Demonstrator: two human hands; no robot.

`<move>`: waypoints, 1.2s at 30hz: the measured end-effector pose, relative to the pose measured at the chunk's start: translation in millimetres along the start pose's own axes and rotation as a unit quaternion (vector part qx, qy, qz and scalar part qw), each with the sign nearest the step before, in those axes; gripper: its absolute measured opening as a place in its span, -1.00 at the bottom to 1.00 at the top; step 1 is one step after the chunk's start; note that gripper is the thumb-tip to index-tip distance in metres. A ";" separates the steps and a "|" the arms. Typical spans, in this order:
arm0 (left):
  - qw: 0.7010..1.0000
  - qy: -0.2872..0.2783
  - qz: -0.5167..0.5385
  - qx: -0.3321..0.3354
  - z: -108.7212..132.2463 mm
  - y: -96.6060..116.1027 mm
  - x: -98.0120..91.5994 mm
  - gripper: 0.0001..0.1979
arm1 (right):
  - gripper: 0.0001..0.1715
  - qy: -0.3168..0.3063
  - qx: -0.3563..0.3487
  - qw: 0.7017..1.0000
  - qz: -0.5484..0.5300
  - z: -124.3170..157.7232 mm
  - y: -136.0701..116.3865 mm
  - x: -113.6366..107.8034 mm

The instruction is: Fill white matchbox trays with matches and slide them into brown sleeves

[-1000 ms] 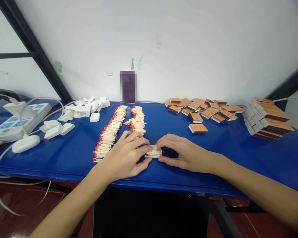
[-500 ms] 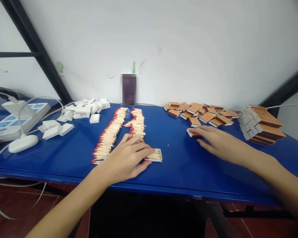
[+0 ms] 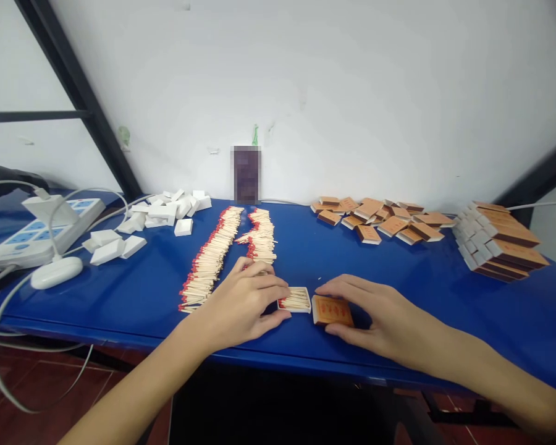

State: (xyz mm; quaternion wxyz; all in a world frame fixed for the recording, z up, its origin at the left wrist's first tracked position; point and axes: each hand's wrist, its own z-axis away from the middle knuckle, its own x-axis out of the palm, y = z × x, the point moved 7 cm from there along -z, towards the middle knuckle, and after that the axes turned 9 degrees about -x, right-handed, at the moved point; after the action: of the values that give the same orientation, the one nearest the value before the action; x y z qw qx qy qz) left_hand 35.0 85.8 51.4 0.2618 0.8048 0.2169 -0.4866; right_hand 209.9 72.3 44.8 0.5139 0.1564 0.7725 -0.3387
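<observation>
A white matchbox tray [image 3: 307, 302] filled with matches lies flat on the blue table, and my left hand [image 3: 250, 303] grips its left end between thumb and fingers. Just to its right, my right hand [image 3: 375, 312] holds an orange-brown matchbox sleeve [image 3: 332, 311] by its long sides. A narrow gap separates tray and sleeve, which are roughly in line. Beyond my left hand run two rows of red-tipped matches, a longer left row [image 3: 215, 256] and a right row [image 3: 262, 235] partly hidden by my fingers.
White matchbox trays [image 3: 162, 213] are heaped at the back left, near a power strip [image 3: 41, 232] with cables. Loose orange sleeves [image 3: 370, 213] lie at the back right, beside a stack of closed matchboxes [image 3: 505, 238]. A pixelated dark rectangle [image 3: 246, 176] stands against the wall.
My right hand has brought a sleeve from near the sleeve heap leftward and closer, up beside the filled tray. My left hand keeps its hold on the tray. The view has shifted slightly.
</observation>
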 end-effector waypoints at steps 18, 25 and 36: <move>0.989 -0.055 0.136 -0.017 1.6 -0.3 7.6 -0.68 | -0.66 0.012 0.003 1.000 0.001 -6.4 1.3 2.0; 0.985 -0.067 0.159 -0.027 1.2 -0.8 8.0 -0.69 | -0.70 -0.006 0.003 0.999 -0.043 -8.5 -1.2 6.3; 0.983 -0.079 0.164 -0.031 0.1 -0.5 10.3 -0.73 | -0.71 -0.013 -0.013 0.998 -0.056 -20.7 -9.7 14.5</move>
State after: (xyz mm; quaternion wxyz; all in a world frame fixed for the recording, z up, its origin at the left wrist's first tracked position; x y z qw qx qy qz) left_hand 39.1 87.0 42.0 0.3792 0.7797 0.0757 -0.4924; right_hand 183.8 77.9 40.3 0.5064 0.1018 0.7775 -0.3588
